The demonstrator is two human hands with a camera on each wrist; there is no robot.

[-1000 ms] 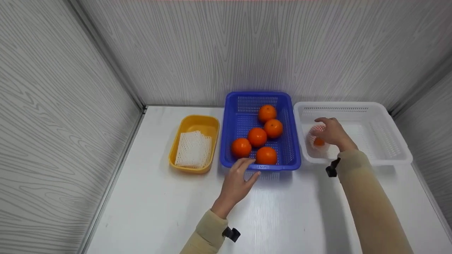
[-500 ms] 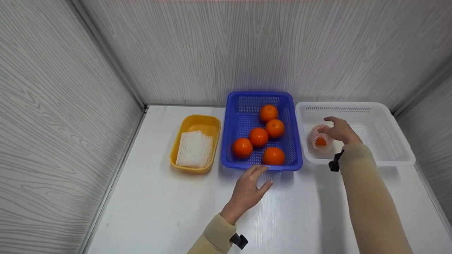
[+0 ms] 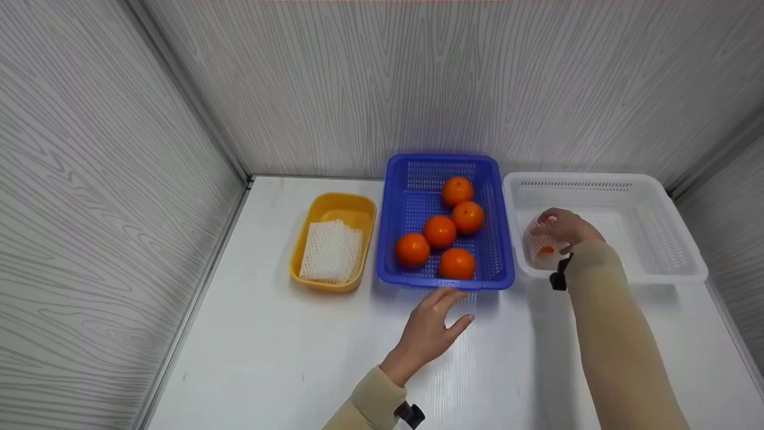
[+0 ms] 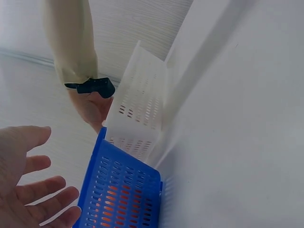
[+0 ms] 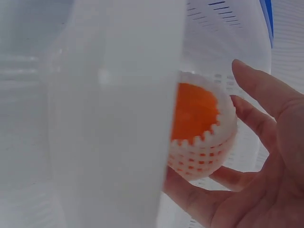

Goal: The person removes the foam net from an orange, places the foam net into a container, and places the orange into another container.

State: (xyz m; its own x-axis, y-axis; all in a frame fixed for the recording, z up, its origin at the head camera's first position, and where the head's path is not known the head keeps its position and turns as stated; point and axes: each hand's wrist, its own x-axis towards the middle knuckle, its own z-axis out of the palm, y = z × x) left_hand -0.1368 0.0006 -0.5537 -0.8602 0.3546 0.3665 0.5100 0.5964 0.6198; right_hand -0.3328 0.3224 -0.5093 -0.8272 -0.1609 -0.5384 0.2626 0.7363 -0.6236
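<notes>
My right hand (image 3: 564,228) reaches into the white basket (image 3: 641,278), over an orange (image 5: 194,114) wrapped in a white foam net (image 5: 202,156). The right wrist view shows its fingers loosely curved around the netted fruit, fingertips right at the net, and the thumb standing apart. Part of the orange is hidden behind the basket's pale wall. In front of the blue basket (image 3: 382,239), my left hand (image 3: 427,328) holds nothing, its fingers relaxed and spread, fingertips close to the front rim. Several bare oranges (image 3: 440,232) lie in the blue basket.
A yellow tub (image 3: 297,239) with flat white foam nets (image 3: 331,251) stands left of the blue basket. The white basket stands close against the blue one's right side. Wood-grain panels (image 3: 334,89) enclose the white table (image 3: 268,358) at the back and sides.
My right hand drew back from the netted orange, then came down over it again, and the orange has turned slightly. My left hand drifted right and toward me; the front bare orange rolled about.
</notes>
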